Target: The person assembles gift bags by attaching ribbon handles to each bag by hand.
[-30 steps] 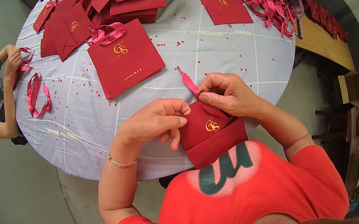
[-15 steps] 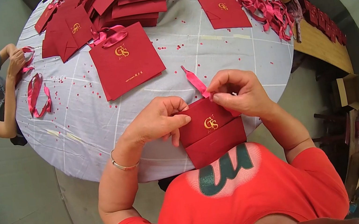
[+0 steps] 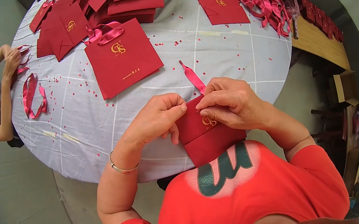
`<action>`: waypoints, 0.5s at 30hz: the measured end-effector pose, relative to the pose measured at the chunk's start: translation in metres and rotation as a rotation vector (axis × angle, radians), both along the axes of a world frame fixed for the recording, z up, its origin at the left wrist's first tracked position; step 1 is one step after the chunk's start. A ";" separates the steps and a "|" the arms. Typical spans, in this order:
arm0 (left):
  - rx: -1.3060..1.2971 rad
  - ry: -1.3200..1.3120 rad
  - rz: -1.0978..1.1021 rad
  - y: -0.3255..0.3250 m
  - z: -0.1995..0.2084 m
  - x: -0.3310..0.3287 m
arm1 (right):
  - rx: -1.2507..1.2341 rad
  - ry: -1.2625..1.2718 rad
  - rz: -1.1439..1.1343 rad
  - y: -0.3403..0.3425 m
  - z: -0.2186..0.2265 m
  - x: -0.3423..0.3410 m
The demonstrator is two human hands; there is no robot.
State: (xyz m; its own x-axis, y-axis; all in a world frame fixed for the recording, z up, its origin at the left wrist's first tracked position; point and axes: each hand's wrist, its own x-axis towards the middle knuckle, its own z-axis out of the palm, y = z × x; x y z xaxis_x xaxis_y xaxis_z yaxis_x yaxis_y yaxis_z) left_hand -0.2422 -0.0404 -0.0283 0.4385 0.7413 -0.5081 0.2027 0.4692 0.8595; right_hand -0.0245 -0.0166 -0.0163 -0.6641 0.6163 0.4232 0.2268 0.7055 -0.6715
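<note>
A dark red paper gift bag point(image 3: 216, 146) with a gold emblem lies at the table's near edge against my shirt. My left hand point(image 3: 159, 117) is closed on its upper left corner, thumb and forefinger pinching the edge. Over the bag's upper front, my right hand point(image 3: 233, 105) is pinched, covering part of the emblem. A pink ribbon point(image 3: 192, 77) runs from behind the right fingers out onto the cloth; its near end is hidden by them. Beyond my hands lies a finished-looking red bag point(image 3: 126, 66) with a pink ribbon handle point(image 3: 109, 32).
Red bags point(image 3: 137, 2) are piled at the table's far side. A single bag point(image 3: 221, 7) and a heap of ribbons point(image 3: 267, 9) lie at right, a loose ribbon point(image 3: 34, 96) at left. Co-workers sit left and far right. Small red paper dots scatter over the tablecloth point(image 3: 94, 140).
My right hand has moved left and slightly down, from the bag's top edge onto its front. The left hand keeps its hold. The view has shifted slightly.
</note>
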 end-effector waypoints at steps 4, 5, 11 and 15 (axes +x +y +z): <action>-0.029 -0.037 -0.019 0.001 0.002 -0.003 | 0.071 0.026 0.006 0.003 -0.005 -0.002; -0.033 -0.030 -0.022 0.000 0.002 -0.003 | -0.040 0.032 -0.006 0.001 -0.005 -0.002; -0.019 -0.040 -0.013 -0.002 0.002 -0.001 | -0.044 0.024 -0.010 -0.007 -0.008 -0.005; -0.018 -0.044 0.009 -0.002 0.003 0.000 | 0.148 -0.001 0.004 -0.006 -0.012 -0.010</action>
